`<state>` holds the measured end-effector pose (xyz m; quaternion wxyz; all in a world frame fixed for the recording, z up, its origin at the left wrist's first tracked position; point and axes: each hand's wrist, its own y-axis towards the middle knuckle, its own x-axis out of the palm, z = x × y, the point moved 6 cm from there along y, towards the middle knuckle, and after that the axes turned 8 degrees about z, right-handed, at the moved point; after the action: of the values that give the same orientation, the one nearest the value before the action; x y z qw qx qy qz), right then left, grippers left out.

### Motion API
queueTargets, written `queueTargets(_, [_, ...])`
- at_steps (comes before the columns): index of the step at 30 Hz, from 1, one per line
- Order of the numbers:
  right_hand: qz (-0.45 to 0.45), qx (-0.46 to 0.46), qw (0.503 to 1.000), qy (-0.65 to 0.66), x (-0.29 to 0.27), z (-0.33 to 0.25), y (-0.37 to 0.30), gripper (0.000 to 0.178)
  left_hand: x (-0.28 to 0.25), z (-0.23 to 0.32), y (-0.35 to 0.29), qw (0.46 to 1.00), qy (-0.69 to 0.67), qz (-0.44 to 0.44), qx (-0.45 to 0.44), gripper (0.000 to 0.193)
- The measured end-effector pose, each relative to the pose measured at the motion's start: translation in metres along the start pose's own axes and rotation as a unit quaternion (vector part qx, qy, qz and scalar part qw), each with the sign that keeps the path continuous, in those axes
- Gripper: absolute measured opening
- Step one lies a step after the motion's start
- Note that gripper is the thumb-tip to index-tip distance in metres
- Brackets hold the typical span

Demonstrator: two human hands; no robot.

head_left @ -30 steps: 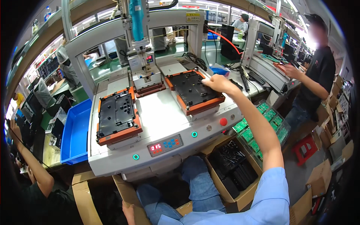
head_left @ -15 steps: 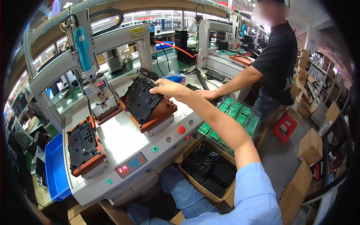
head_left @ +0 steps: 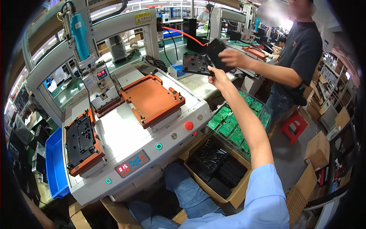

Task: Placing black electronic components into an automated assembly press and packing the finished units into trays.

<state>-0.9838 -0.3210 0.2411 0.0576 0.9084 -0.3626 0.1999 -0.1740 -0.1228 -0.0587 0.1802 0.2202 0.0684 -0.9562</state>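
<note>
My right hand (head_left: 217, 77) is closed on the near right corner of a black plastic housing (head_left: 193, 64) dotted with small posts, holding it in the air beyond the machine. Close by, a co-worker's hand (head_left: 233, 58), blurred, grips another black panel (head_left: 217, 53); the panels overlap in view, and whether they touch I cannot tell. The orange fixture (head_left: 152, 100) on the machine's right side is bare. A second black housing (head_left: 81, 139) lies in the left orange fixture (head_left: 98, 154). My left hand is out of view.
A teal screwdriver unit (head_left: 79, 36) hangs over the machine. A red button (head_left: 189, 125) sits on its front. Beside it are a tray of green circuit boards (head_left: 231, 126), a carton of black parts (head_left: 213, 168) and a blue bin (head_left: 57, 164). A red stool (head_left: 293, 128) stands right.
My right hand has lifted the black housing off the right fixture and carried it right and away, toward the co-worker. The co-worker's hand has risen with a black panel.
</note>
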Motion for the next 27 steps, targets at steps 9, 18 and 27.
queueTargets(9, [0.015, -0.039, 0.999, 0.026, -0.089, 0.091, 0.053, 0.035, 0.007, 0.004, 0.012, 0.999, 0.021, -0.033, -0.007, 0.054])
queueTargets(18, [0.008, -0.075, 0.953, -0.295, -0.094, 0.080, -0.018, 0.035, 0.015, 0.035, -0.016, 0.944, 0.245, 0.113, 0.190, 0.064])
queueTargets(27, [0.085, -0.199, 0.886, -0.409, -0.143, 0.052, -0.264, 0.028, 0.090, 0.366, -0.132, 0.821, -0.056, -0.309, 0.477, 0.032])
